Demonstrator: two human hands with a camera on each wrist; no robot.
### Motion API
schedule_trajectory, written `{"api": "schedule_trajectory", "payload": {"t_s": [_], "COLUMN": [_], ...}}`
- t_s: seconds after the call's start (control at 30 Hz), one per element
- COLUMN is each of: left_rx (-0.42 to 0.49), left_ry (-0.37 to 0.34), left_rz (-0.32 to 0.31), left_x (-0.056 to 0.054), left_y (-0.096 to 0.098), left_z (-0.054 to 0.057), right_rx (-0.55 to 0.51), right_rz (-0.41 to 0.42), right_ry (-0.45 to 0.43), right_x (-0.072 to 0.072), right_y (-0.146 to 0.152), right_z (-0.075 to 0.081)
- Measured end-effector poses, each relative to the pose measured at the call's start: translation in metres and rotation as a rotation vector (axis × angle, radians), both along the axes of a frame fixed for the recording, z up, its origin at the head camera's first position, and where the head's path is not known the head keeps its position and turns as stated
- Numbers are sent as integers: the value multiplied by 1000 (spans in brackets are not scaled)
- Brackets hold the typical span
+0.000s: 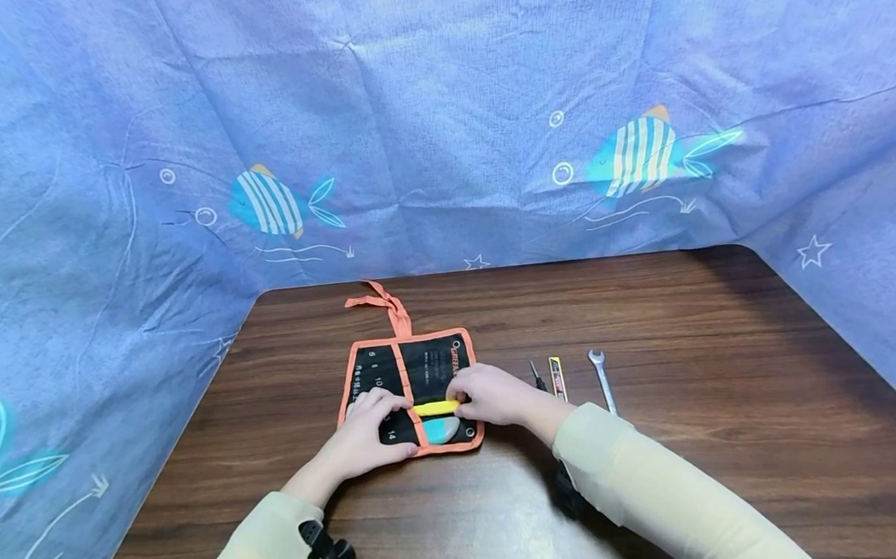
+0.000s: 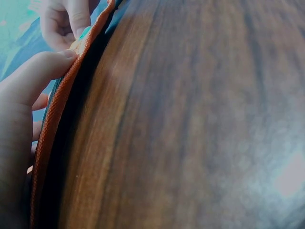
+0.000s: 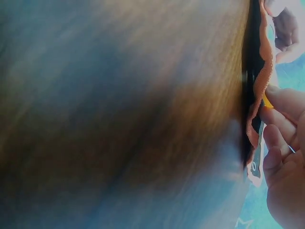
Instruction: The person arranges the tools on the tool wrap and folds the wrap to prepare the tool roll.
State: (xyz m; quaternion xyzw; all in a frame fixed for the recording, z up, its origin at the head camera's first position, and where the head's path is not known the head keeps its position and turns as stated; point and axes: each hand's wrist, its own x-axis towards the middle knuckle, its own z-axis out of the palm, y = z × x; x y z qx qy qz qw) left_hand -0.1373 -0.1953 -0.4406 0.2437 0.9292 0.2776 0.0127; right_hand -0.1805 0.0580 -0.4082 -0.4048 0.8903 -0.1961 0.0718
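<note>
A black tool pouch point(image 1: 429, 366) with orange trim lies unfolded on the table. My right hand point(image 1: 488, 394) pinches the end of a yellow tool handle point(image 1: 436, 408), whose left end meets the pouch's orange middle strip. What kind of tool it is, I cannot tell. My left hand point(image 1: 370, 426) rests on the pouch's left half, index fingertip by the strip, thumb on the lower edge. Below the yellow handle sits a teal and grey rounded tool point(image 1: 441, 430), partly in a pocket. In the right wrist view, thumb and fingers close on a bit of yellow point(image 3: 268, 101) behind the orange trim.
Right of the pouch lie a thin dark screwdriver-like tool point(image 1: 537, 376), a yellow and black strip-shaped item point(image 1: 557, 376) and an open-end wrench point(image 1: 602, 378), partly hidden by the right arm. Orange ties point(image 1: 390, 306) extend behind the pouch. A blue fish-print cloth point(image 1: 454, 146) surrounds the wooden table point(image 1: 678, 340).
</note>
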Motion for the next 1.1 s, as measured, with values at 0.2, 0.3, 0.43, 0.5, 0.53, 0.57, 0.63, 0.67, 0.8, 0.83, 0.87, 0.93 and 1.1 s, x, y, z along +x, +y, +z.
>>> {"api": "schedule_trajectory", "payload": {"t_s": [0.2, 0.3, 0.43, 0.5, 0.53, 0.57, 0.63, 0.67, 0.8, 0.83, 0.87, 0.93, 1.1], "left_rx": [5, 5, 15, 17, 18, 18, 18, 19, 21, 19, 16, 8, -1], "left_ry": [33, 44, 38, 34, 32, 31, 26, 25, 23, 22, 22, 25, 38], "left_rz": [-16, -22, -19, -16, -14, -12, -10, -9, -1, -1, -2, -9, -24], "left_x": [1, 1, 1, 1, 1, 1, 1, 1, 1, 1, 1, 0, -1], "left_y": [-1, -1, -1, -1, -1, -2, -2, -2, -1, -1, 0, 0, 0], "left_z": [0, -1, -1, -1, -1, -1, 0, 0, 0, 0, 0, -1, -2], "right_rx": [-19, -28, -21, -17, -20, -18, -19, -21, -37, -43, -46, -52, -66], "right_rz": [3, 10, 3, -7, -10, -15, -21, -23, -27, -27, -28, -32, -36], "right_ry": [-6, -5, -11, -16, -19, -21, -22, -22, -24, -25, -27, -33, -25], "right_x": [-1, -1, -1, 0, 0, 0, 0, 0, -1, -2, -2, -2, 0], "right_y": [-5, -8, -13, -15, -16, -17, -18, -19, -21, -22, -22, -24, -28], "right_z": [0, 0, -1, 0, 0, 0, -1, -1, -3, -4, -4, -5, -8]}}
